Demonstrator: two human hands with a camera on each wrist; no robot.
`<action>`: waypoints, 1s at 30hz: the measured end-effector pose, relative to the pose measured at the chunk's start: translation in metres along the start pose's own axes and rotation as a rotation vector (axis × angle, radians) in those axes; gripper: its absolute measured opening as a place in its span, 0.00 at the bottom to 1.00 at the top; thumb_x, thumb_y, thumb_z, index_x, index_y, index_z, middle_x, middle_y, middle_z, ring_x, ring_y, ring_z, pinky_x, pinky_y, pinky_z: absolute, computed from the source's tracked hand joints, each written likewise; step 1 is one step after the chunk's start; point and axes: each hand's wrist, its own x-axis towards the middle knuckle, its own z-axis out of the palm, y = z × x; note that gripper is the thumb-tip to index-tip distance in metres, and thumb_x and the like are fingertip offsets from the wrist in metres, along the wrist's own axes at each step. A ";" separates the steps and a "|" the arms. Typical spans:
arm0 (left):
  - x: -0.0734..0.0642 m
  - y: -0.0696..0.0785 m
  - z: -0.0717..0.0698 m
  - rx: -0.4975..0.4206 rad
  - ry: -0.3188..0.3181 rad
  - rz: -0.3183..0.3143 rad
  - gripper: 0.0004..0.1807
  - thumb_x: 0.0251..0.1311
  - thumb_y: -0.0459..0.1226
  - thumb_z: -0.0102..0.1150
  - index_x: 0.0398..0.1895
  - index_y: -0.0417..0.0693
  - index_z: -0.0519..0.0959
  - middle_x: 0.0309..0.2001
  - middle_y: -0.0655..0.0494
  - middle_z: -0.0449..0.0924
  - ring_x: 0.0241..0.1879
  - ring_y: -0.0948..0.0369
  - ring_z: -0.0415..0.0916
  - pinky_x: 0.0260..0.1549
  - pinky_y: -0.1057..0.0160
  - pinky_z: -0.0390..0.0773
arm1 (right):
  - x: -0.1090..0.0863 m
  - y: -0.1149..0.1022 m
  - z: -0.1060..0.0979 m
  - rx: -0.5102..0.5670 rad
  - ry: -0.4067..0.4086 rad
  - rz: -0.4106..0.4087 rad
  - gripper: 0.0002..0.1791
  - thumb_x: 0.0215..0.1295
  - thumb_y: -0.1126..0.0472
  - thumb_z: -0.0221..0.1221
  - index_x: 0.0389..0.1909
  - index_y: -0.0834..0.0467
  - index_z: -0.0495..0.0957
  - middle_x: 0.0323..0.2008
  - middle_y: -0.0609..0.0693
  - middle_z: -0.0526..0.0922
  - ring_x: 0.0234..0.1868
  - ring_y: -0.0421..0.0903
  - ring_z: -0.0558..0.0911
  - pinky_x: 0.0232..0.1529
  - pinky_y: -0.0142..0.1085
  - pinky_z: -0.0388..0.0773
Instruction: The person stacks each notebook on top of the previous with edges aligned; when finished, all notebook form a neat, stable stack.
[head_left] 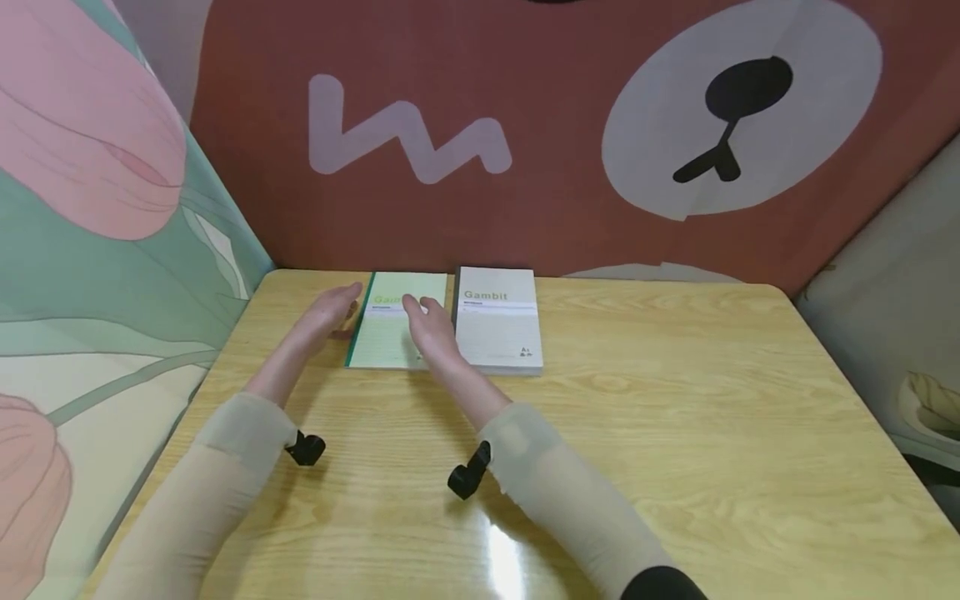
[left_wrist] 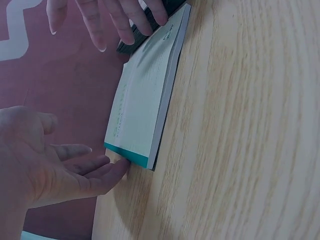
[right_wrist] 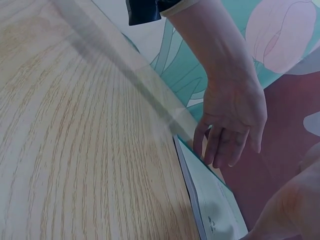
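A pale green notebook with a darker green spine lies flat on the table, marked "Gambit". Right beside it is a white-grey notebook with a dark spine. My left hand is at the green notebook's spine, fingers loosely extended, fingertips right at the edge in the left wrist view. My right hand hovers over the green notebook's right side, thumb up and fingers extended. In the left wrist view, the right hand's fingers hang above the far end of the green notebook. Neither hand grips anything.
The wooden table carries both notebooks near its back edge. Behind it stands a reddish-brown wall covering with a cartoon face. A floral panel borders the left side. Black wrist cameras sit at both cuffs.
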 end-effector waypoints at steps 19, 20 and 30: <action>-0.016 -0.016 -0.032 0.010 0.036 -0.075 0.43 0.80 0.58 0.23 0.83 0.37 0.33 0.81 0.30 0.44 0.81 0.39 0.47 0.75 0.40 0.66 | -0.001 -0.009 0.021 0.259 0.052 0.111 0.32 0.78 0.52 0.50 0.73 0.69 0.64 0.74 0.62 0.67 0.77 0.59 0.64 0.81 0.51 0.59; -0.016 -0.016 -0.033 0.012 0.038 -0.081 0.43 0.80 0.58 0.24 0.83 0.37 0.33 0.81 0.30 0.44 0.81 0.39 0.48 0.75 0.39 0.66 | 0.000 -0.009 0.022 0.275 0.055 0.116 0.32 0.78 0.52 0.50 0.73 0.69 0.64 0.74 0.62 0.68 0.77 0.58 0.65 0.81 0.51 0.59; -0.017 -0.021 -0.041 0.012 0.034 -0.110 0.43 0.80 0.57 0.23 0.82 0.35 0.33 0.80 0.29 0.47 0.80 0.39 0.50 0.73 0.39 0.68 | -0.001 -0.009 0.026 0.426 0.071 0.193 0.25 0.78 0.54 0.51 0.66 0.67 0.71 0.61 0.64 0.78 0.46 0.52 0.78 0.46 0.40 0.75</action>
